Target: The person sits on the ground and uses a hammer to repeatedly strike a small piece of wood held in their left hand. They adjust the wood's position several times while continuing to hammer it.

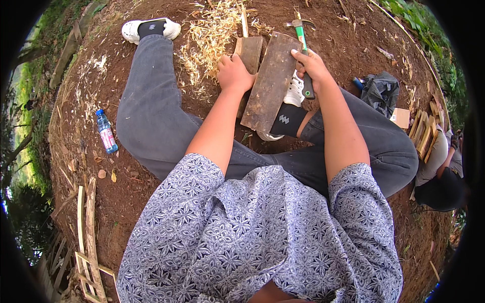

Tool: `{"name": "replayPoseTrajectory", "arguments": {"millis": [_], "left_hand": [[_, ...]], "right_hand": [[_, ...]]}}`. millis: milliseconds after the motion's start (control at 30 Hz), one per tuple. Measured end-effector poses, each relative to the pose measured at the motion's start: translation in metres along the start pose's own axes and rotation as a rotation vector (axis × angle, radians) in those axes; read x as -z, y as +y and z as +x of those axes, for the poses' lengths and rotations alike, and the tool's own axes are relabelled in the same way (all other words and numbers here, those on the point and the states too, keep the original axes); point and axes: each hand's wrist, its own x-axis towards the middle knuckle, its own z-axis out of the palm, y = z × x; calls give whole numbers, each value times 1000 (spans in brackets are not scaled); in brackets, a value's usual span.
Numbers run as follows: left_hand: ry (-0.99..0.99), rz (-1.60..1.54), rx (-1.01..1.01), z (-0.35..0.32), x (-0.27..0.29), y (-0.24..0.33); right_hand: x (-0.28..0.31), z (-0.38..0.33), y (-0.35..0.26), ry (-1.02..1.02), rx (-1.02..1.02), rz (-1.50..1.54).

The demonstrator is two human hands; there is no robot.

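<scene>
My left hand (235,74) is closed over the edge of a narrow, dark wooden board (249,52), its thumb side against a wider board. That wider brown board (270,83), rough and stained, leans at a slant above my right shoe. My right hand (314,66) is closed around the dark grip of a claw hammer (301,36) with a green section on its handle. The right thumb presses on the wide board's upper right edge. The hammer head points away from me. The wide board hides part of the narrow one.
Pale wood shavings (214,38) litter the soil beyond my left hand, beside a thin wood strip (244,22). A water bottle (106,132) lies left of my leg, near long wood strips (90,237). At right are a black plastic bag (380,90), stacked wood pieces (423,132) and another person (442,177).
</scene>
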Motion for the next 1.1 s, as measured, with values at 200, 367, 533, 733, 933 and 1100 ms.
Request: {"name": "replayPoseTrajectory", "arguments": {"millis": [200,367,533,733,933,1100], "left_hand": [[-234,-414,-151,22,10,-46],[-561,-827,-179,14,14,-54],[-385,-818,-148,4,-4,-56],[-266,-694,-155,1,-30,-59],[-24,-606,-292,-5,-40,-56],[58,-609,-357,1,-42,-58]], "right_hand": [[-18,14,0,-42,-63,-18],[-18,25,10,-63,-114,-23],[-25,28,7,-26,-168,41],[-25,31,9,-61,-174,-75],[-22,36,14,-94,-194,36],[-22,37,11,-30,-185,-13]]}}
